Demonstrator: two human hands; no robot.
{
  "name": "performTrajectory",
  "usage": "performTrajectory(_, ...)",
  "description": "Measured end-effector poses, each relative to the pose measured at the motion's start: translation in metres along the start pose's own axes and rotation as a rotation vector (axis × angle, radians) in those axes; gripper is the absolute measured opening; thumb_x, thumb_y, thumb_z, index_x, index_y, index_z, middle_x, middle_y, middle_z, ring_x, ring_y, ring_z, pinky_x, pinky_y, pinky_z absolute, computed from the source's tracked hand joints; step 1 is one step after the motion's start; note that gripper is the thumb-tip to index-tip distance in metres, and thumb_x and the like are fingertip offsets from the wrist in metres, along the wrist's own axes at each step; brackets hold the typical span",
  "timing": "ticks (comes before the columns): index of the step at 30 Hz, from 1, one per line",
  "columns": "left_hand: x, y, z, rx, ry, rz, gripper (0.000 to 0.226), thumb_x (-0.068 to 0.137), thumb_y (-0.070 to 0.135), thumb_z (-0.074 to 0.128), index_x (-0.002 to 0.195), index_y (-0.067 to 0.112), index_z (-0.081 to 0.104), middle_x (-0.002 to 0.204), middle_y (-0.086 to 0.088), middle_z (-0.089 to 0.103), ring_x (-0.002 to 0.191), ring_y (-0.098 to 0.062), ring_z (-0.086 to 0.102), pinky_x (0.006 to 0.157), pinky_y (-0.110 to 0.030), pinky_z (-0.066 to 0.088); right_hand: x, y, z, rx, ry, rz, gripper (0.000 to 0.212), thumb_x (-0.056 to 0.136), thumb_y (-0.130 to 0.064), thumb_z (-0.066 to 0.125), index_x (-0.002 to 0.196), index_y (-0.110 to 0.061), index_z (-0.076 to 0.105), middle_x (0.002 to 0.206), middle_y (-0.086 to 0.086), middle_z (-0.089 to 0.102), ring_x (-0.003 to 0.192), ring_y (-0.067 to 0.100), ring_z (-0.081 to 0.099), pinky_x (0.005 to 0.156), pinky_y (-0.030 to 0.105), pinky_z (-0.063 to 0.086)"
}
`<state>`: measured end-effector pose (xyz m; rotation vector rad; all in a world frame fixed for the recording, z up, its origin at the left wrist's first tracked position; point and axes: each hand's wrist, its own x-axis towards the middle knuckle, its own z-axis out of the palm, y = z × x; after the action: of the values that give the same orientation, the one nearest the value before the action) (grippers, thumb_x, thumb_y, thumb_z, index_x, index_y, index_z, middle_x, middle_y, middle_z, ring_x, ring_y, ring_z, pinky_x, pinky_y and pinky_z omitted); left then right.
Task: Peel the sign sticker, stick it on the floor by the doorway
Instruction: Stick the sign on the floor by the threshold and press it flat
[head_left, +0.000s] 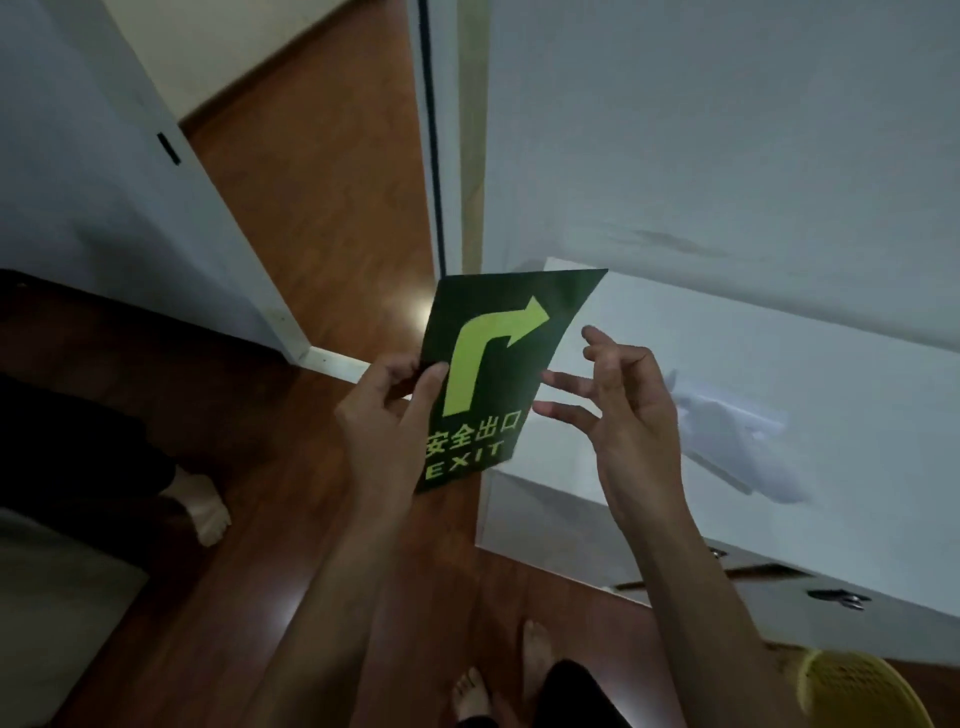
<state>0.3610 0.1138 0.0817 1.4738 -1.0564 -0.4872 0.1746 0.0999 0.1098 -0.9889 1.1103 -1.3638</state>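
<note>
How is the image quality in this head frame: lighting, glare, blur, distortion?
Head view: dim overall; a bright glare patch on the wooden floor just left of the exit sign sticker; the sticker's arrow and text read clearly; the paper on the white cabinet top is smeared by motion blur; wide-angle bending tilts the door frame and walls; the left hand grips the sticker, the right hand is open.
</note>
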Motion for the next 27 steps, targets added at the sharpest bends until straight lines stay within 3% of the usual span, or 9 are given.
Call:
performTrajectory(3,0.02,-0.021,-0.013,-0.053,-0.028,-0.101,0.008,0.087,0.023,0.07,0.084,0.03,0.068,0.081,0.011,0.073,0.077,-0.007,0.07,0.069,-0.022,0.055,0.016,0.027,0.01,-0.298,0.105,0.025,0.022,0.098,-0.025,0.064,0.118,-0.022,0.057,0.131,-0.004,0.059,0.082,0.015,0.074,0.065,0.031,0.063)
performTrajectory(6,0.047,-0.038,-0.021,-0.122,-0.073,-0.172,0.015,0.087,0.017,0.07,0.082,0.031,0.069,0.084,0.012,0.075,0.079,-0.006,0.07,0.068,-0.017,0.053,0.044,0.053,0.022,-0.435,0.08,0.113,0.029,0.096,-0.027,0.066,0.123,-0.029,0.057,0.118,-0.01,0.066,0.072,0.005,0.072,0.07,0.032,0.062)
performTrajectory(9,0.075,-0.051,-0.025,-0.154,-0.101,-0.258,0.011,0.088,0.016,0.068,0.084,0.026,0.069,0.085,0.01,0.076,0.08,-0.006,0.071,0.067,-0.016,0.053,0.072,0.073,0.039,-0.428,-0.002,0.169,0.011,0.096,-0.022,0.066,0.104,-0.027,0.072,0.098,-0.006,0.076,0.071,0.007,0.072,0.069,0.031,0.062)
performTrajectory(12,0.107,-0.06,-0.029,-0.154,-0.156,-0.327,0.005,0.09,0.014,0.065,0.088,0.018,0.068,0.085,0.006,0.075,0.081,-0.008,0.071,0.067,-0.018,0.054,0.095,0.089,0.06,-0.384,-0.032,0.211,0.014,0.095,-0.017,0.067,0.09,-0.028,0.075,0.089,-0.005,0.078,0.079,0.013,0.074,0.067,0.023,0.061)
performTrajectory(16,0.149,-0.081,-0.033,-0.119,-0.207,-0.333,0.011,0.09,0.008,0.065,0.094,-0.002,0.064,0.087,-0.005,0.072,0.08,-0.012,0.069,0.071,-0.025,0.056,0.125,0.109,0.089,-0.366,-0.044,0.291,0.011,0.095,-0.023,0.069,0.106,-0.025,0.069,0.101,-0.003,0.073,0.08,0.016,0.074,0.066,0.026,0.062)
performTrajectory(18,0.171,-0.097,-0.037,-0.114,-0.225,-0.336,0.015,0.09,0.008,0.065,0.095,-0.007,0.062,0.086,-0.002,0.073,0.079,-0.01,0.069,0.068,-0.022,0.054,0.14,0.121,0.106,-0.364,-0.07,0.353,0.02,0.095,-0.026,0.069,0.114,-0.024,0.064,0.106,-0.003,0.07,0.083,0.015,0.073,0.064,0.024,0.061)
performTrajectory(20,0.192,-0.114,-0.042,-0.108,-0.249,-0.343,0.019,0.09,0.009,0.065,0.096,-0.009,0.061,0.084,0.003,0.074,0.08,-0.008,0.07,0.067,-0.018,0.053,0.15,0.133,0.123,-0.385,-0.084,0.392,0.016,0.096,-0.026,0.067,0.111,-0.021,0.067,0.102,0.0,0.072,0.08,0.015,0.074,0.068,0.03,0.064)
performTrajectory(23,0.226,-0.144,-0.057,-0.117,-0.26,-0.375,0.019,0.089,0.011,0.067,0.095,-0.007,0.061,0.085,0.003,0.075,0.081,-0.009,0.07,0.067,-0.02,0.054,0.164,0.154,0.154,-0.371,-0.058,0.422,0.008,0.095,-0.022,0.068,0.098,-0.016,0.072,0.092,0.006,0.074,0.078,0.017,0.073,0.078,0.042,0.064)
performTrajectory(27,0.269,-0.188,-0.083,-0.088,-0.312,-0.426,0.002,0.088,0.014,0.068,0.09,0.013,0.067,0.09,-0.003,0.075,0.081,-0.013,0.072,0.065,-0.024,0.056,0.168,0.183,0.2,-0.366,-0.018,0.447,0.008,0.094,-0.015,0.07,0.086,-0.018,0.072,0.087,0.003,0.074,0.07,0.013,0.072,0.078,0.042,0.064)
